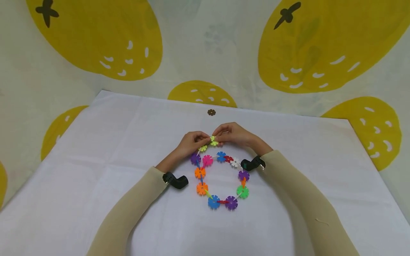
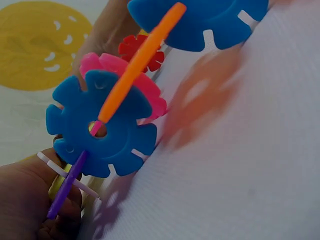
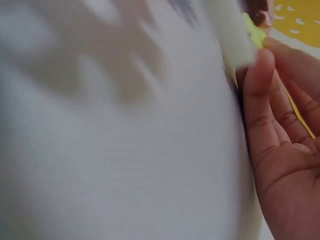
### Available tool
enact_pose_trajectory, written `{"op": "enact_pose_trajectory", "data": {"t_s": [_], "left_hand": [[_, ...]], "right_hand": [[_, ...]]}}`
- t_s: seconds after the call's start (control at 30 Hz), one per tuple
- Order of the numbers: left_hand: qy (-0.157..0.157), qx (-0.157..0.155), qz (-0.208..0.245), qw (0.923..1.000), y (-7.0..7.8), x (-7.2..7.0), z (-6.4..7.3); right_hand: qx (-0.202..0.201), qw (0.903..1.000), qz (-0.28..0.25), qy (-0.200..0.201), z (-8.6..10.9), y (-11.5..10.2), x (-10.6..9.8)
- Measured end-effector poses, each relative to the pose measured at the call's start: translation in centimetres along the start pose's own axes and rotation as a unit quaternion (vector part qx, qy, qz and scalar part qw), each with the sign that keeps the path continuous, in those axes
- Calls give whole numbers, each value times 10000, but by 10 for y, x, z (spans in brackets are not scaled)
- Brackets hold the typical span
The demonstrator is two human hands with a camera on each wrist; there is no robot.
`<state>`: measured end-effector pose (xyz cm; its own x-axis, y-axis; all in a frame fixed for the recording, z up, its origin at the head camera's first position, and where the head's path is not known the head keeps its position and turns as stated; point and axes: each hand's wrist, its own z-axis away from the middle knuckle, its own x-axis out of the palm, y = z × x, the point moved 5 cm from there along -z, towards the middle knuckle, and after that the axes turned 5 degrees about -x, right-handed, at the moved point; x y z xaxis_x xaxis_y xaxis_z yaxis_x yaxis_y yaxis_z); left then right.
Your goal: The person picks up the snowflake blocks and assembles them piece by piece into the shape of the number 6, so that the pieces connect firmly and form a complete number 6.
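Both hands meet at the far end of a chain of slotted plastic snowflake discs. My right hand (image 1: pixel 235 134) pinches a yellow-green snowflake disc (image 1: pixel 214 141) between thumb and fingers; its edge (image 3: pixel 256 34) shows at the fingertips in the right wrist view. From the other side my left hand (image 1: pixel 192 143) pinches at the same disc, with a second yellow-green disc (image 1: pixel 203 148) just under its fingers. Below that hand the chain runs through a purple disc (image 1: pixel 195 159) and an orange disc (image 1: pixel 200 173). Blue discs (image 2: pixel 100 125) partly hide the left fingers in the left wrist view.
The linked discs curve into a ring on the white cloth (image 1: pixel 153 220), with a blue disc (image 1: pixel 214 202) at the near side and a pink disc (image 1: pixel 207 160) at the upper left. A loose brown disc (image 1: pixel 211 112) lies beyond the hands. A patterned curtain (image 1: pixel 211 53) hangs behind.
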<state>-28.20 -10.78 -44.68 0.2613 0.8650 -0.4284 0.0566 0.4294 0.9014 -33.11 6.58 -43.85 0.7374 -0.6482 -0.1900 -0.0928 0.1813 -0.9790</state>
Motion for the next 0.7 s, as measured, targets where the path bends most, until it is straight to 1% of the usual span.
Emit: {"op": "enact_pose_trajectory", "data": {"t_s": [0.2,0.3,0.43,0.53,0.63,0.7], "left_hand": [[89,-30,223,9997,0,-2,0],[122,-94,288,9995,-1,-2,1],[149,-204,356,9990,-1,-1,2],[134,-247,391,9988,-1,0,2],[88,-229,404,9989,0,3,2],[57,-223,386,9990,1,5,3]], "right_hand": [[7,9989,425,200,-4,-3,-7],[16,9980,519,348,-8,-2,-12],[115,9956,665,652,-16,-2,-20],[210,9920,828,927,-21,-3,-28],[325,9881,964,1156,-24,-3,-35],[415,9859,959,1307,-27,-1,-40]]}}
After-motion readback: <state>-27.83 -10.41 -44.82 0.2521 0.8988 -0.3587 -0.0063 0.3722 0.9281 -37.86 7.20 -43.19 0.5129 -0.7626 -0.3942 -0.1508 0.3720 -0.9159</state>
